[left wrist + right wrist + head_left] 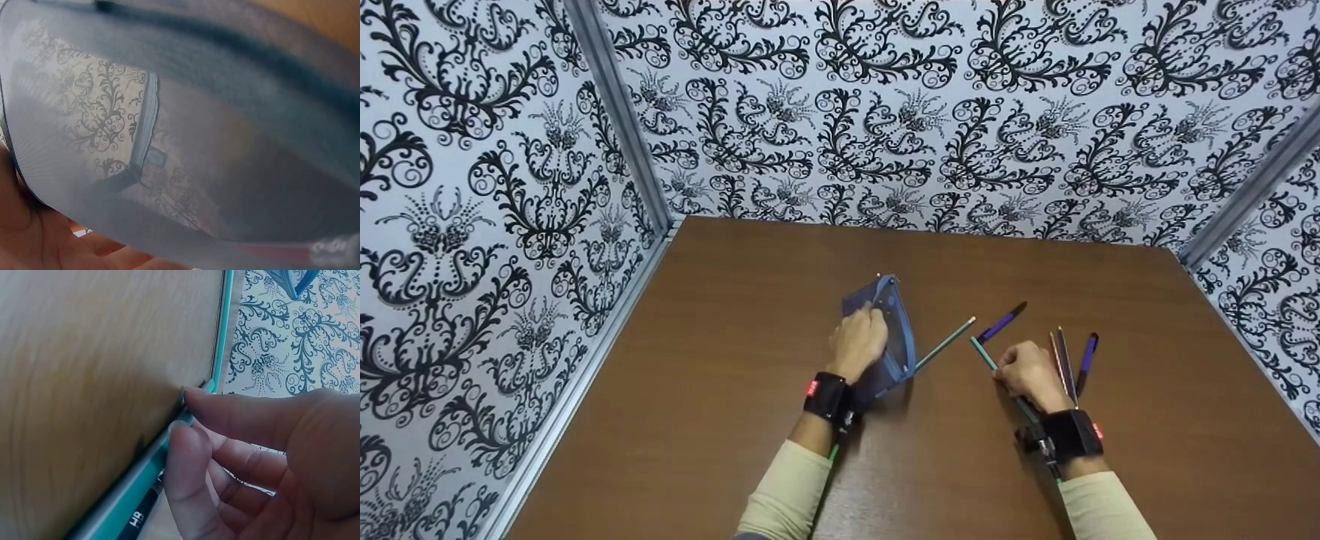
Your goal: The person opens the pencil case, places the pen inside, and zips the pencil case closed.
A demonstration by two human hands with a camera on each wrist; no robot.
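Observation:
My left hand point(859, 341) grips a translucent blue zip pencil case point(906, 337) by its side, holding it up with its mouth turned to the right. In the left wrist view, the see-through case point(185, 135) fills most of the picture, with fingers point(50, 242) at its lower edge. Farther right, my right hand point(1030, 369) pinches a green pencil point(981, 350) low over the table, between thumb and forefinger. The right wrist view has this pencil point(132, 498) slanting through the fingertips. Another green pencil point(949, 343) lies between the case and that hand.
A purple pen point(1001, 325) lies beyond the right hand. To its right are several slim pencils point(1063, 360) and a second purple pen point(1087, 360). Patterned panels point(885, 112) wall the brown table point(720, 337) at the back and sides.

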